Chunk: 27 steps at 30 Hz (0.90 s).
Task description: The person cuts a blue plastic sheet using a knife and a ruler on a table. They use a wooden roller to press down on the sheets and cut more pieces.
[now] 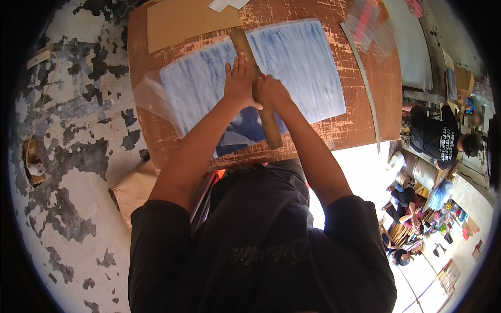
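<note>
Head view: a scratched brown table (387, 96) bears a streaked blue-white sheet (300, 57); a long, straight brown ruler (271, 130) crosses it, far to near. The left hand (240, 87) lies flat, unclenched, against the ruler; the right hand (274, 94) grasps a small red tool (263, 76).

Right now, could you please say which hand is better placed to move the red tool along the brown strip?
Probably the right hand: it holds the red tool by the brown strip, while the left hand lies spread along the strip's left edge.
</note>
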Tool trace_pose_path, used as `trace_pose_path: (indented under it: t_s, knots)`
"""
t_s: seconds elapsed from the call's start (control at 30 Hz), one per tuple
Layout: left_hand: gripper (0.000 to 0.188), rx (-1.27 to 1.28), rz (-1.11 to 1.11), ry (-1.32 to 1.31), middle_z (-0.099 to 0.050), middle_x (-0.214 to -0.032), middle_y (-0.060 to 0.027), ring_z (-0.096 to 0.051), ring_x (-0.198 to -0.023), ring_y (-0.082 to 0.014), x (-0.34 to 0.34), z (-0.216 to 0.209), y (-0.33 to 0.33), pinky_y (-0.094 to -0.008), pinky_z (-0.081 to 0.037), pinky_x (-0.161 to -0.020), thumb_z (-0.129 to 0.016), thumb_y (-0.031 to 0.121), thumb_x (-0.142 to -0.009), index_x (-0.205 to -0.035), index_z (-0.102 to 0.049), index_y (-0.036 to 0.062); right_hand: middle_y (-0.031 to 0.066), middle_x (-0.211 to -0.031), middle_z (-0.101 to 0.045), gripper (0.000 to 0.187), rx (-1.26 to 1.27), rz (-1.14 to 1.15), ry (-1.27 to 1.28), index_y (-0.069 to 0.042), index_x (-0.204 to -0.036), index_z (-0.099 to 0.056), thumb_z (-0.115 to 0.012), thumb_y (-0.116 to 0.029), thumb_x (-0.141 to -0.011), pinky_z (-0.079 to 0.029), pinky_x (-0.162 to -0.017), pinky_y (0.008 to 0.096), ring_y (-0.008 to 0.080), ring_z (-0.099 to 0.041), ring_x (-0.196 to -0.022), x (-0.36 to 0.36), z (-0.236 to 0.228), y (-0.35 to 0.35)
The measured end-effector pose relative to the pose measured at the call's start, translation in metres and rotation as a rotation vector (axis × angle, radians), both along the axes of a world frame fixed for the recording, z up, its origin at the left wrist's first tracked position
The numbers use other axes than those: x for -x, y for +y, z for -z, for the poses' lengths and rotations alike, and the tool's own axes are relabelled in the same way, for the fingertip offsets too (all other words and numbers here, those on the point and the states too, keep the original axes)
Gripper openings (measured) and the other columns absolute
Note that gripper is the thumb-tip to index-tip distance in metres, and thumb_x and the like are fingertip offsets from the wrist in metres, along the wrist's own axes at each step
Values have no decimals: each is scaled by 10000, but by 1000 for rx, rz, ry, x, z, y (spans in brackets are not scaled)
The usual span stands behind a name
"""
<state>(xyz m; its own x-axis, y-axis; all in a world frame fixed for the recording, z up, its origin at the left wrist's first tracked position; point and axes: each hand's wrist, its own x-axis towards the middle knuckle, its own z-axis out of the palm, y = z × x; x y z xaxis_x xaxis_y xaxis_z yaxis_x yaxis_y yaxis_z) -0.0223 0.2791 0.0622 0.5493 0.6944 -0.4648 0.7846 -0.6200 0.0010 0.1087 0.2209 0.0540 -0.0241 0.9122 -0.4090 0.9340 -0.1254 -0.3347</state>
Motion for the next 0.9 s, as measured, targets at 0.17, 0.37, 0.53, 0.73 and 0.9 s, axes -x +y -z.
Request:
trace_pose_path:
  t_s: [0.17,0.37,0.53,0.73,0.9]
  knots:
    - [1673,-4,-22,15,-12,-1768,-281,-62,-1658,-372,5,-2,-3,-599,-102,-1308,-883,817,-534,-1667,-59,-98,328,-1152,-654,295,-14,56,70,81,-1124,-617,-535,-189,-1037,-617,-817,542,481,-732,-958,4,-1,-72]
    - [1690,-21,1,52,-11,-1773,-264,-64,-1659,-357,1,-1,-4,-621,-131,-1300,-859,851,-521,-1669,-57,-94,353,-997,-709,425,162,454,216,54,-1159,-570,-440,-346,-1100,-558,-870,619,550,-703,-948,9,-5,-141]
    - [1702,-27,5,75,10,-1777,-252,-49,-1661,-352,0,-2,-3,-634,-130,-1296,-844,873,-519,-1674,-42,-86,363,-956,-711,467,257,512,235,53,-1161,-562,-407,-385,-1108,-540,-872,638,563,-697,-954,7,-14,-193]
    - [1716,-6,9,69,2,-1769,-272,-41,-1654,-387,0,5,-2,-685,-124,-1277,-844,895,-506,-1680,-48,-70,377,-971,-708,425,229,456,292,57,-1150,-564,-434,-345,-1101,-529,-868,650,572,-692,-961,5,-5,-236]
    - [1727,-17,11,59,2,-1766,-277,-44,-1651,-394,3,7,-3,-682,-117,-1281,-838,905,-499,-1679,-41,-73,405,-897,-669,414,37,399,287,75,-1089,-557,-471,-330,-1103,-514,-817,671,600,-663,-901,3,2,-262]
